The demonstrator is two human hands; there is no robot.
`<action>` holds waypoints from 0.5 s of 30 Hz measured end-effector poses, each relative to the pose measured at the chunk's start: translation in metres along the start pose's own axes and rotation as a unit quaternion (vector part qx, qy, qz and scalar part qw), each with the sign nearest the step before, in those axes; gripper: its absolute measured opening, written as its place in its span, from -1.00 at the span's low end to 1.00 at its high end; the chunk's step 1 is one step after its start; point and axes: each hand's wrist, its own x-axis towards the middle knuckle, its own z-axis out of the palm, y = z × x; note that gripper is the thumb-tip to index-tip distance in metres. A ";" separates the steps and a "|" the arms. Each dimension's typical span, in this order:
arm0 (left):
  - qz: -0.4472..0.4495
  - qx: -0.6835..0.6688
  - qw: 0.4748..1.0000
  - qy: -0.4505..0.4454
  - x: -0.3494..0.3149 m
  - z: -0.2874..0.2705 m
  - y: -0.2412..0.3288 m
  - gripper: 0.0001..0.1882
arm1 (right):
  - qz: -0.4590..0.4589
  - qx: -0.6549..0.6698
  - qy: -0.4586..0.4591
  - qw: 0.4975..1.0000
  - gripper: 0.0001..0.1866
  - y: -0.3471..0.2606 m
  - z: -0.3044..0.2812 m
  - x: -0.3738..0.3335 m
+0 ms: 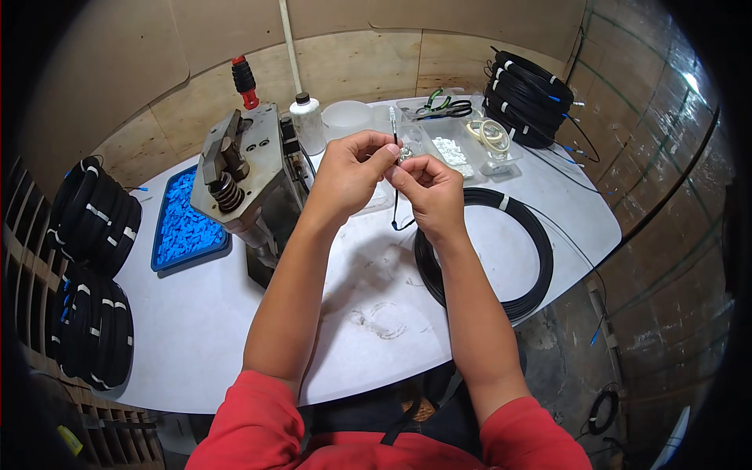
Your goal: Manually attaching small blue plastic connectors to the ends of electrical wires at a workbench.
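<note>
My left hand (350,174) pinches a thin black cable (395,130) between thumb and fingertips. The cable's end points up and carries a slim whitish connector tip (392,114). Just below and to the right, my right hand (435,192) is closed in a pinch close against the left fingertips. What lies between its fingers is mostly hidden; the cable seems to pass there. Under the hands the cable hangs down and bends toward a black cable coil (542,270) bound with white tape, lying on the white table (376,345).
A metal press (251,157) stands to the left, beside a blue tray (160,262) of small blue parts. Behind are a white bottle (308,125), clear trays with white parts (452,154), tape rolls (493,136) and pliers (446,108). Cable coils (525,98) are stacked back right, others (92,325) left.
</note>
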 end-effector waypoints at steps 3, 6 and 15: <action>0.001 0.002 1.000 0.002 0.000 0.001 0.000 -0.80 | -0.003 -0.019 -0.001 1.000 -0.86 0.003 -0.002 0.001; 0.003 0.001 1.000 0.001 0.000 0.001 -0.001 -0.80 | -0.002 -0.018 -0.005 1.000 -0.86 0.002 -0.002 0.000; -0.008 0.011 1.000 0.000 0.001 -0.001 -0.003 -0.80 | 0.001 -0.027 0.000 1.000 -0.86 0.004 -0.002 0.000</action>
